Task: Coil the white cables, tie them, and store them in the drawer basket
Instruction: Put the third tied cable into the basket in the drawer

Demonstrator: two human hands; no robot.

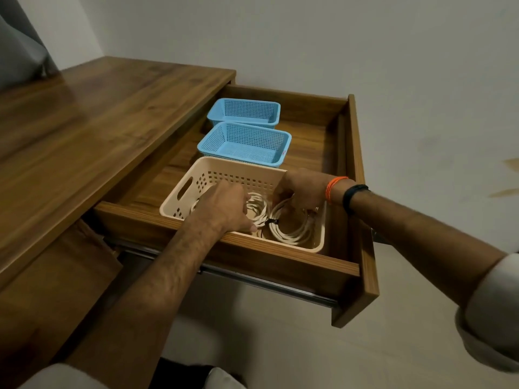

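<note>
A beige slotted basket sits at the front of the open wooden drawer. Inside it lie coiled white cables: one coil on the right, bound with a black tie, and another coil in the middle. My left hand reaches into the basket from the front, its fingers curled down over the middle coil and its thumb near the black tie. My right hand comes in from the right and grips the upper edge of the right coil. The fingertips of both hands are hidden.
Two blue mesh baskets stand behind the beige one in the drawer. The wooden desktop lies to the left. The drawer front juts out on the right, with a metal slide rail below.
</note>
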